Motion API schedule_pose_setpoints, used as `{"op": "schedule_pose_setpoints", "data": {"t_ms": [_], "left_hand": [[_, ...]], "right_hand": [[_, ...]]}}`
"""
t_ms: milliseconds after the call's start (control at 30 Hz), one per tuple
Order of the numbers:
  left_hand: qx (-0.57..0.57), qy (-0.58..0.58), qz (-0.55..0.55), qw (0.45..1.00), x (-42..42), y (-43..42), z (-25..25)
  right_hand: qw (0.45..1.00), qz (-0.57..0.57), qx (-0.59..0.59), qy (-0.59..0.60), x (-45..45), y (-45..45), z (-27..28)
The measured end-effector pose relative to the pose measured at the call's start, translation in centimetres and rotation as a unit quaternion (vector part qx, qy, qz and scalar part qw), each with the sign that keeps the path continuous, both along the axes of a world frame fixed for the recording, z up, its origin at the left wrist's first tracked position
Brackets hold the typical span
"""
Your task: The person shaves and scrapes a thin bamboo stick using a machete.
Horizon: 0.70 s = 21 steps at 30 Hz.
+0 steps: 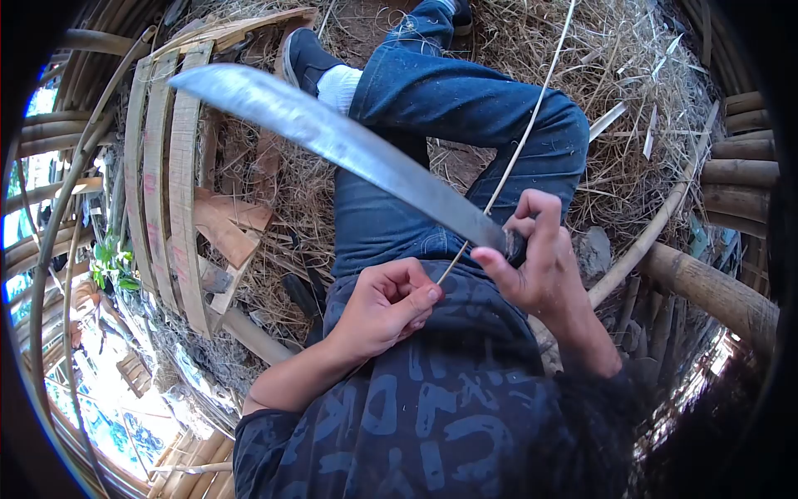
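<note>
My right hand [540, 258] grips the dark handle of a machete [332, 137]. Its long, broad steel blade slants up to the left across my lap and crosses over a thin bamboo strip [524, 137]. Between thumb and fingers, my left hand [391, 303] pinches the strip's near end in front of my shirt. From there the strip runs up and to the right, past my bent knee and out at the top edge. The blade lies against or just above the strip near the handle; I cannot tell which.
Wooden slats [158, 183] lean at the left beside a broken board [224, 229]. Fibre shavings [632, 66] cover the ground around my legs in jeans [465, 100]. A thick bamboo pole [711, 291] stands out at the right, and bamboo walling surrounds the spot.
</note>
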<state>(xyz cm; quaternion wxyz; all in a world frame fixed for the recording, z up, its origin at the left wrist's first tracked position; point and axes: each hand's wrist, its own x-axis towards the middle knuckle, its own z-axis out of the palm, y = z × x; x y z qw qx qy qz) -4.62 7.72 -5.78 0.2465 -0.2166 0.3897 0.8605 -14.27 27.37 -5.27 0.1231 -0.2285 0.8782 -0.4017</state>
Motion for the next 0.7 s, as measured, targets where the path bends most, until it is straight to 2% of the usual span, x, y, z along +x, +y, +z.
{"op": "schedule_pose_setpoints", "data": {"t_ms": [167,233,300,367,433,500,567,633,700], "left_hand": [[-0.049,0.027,-0.026,0.998,-0.1,-0.2,0.8],[-0.075,0.016,-0.017,0.997,0.1,-0.3,0.6],[-0.082,0.018,-0.022,0.996,0.4,-0.4,0.5],[-0.088,0.018,-0.026,0.996,0.6,-0.3,0.6],[-0.124,0.064,-0.026,0.99,0.7,-0.1,0.6],[-0.13,0.067,-0.023,0.989,0.8,-0.1,0.4],[-0.137,0.07,-0.019,0.988,0.8,-0.2,0.4],[-0.151,0.047,-0.031,0.987,0.6,-0.3,0.6],[-0.14,0.042,-0.021,0.989,0.4,-0.3,0.2]], "right_hand": [[0.998,0.037,-0.046,0.014,-0.1,-0.2,0.3],[1.0,-0.016,0.001,0.01,-1.0,-0.1,0.2],[0.999,-0.028,-0.013,0.034,-1.4,0.1,-0.3],[0.999,-0.038,-0.018,-0.001,-1.2,0.3,0.0],[1.0,-0.023,-0.017,0.003,-0.7,0.1,0.0],[0.997,0.027,-0.061,0.036,-0.4,0.0,-0.6],[0.998,0.033,-0.043,0.045,-1.3,0.0,-0.6],[0.999,-0.045,-0.016,0.011,-2.1,0.1,-0.8],[0.998,-0.059,-0.021,0.008,-2.2,0.3,-1.2]]}}
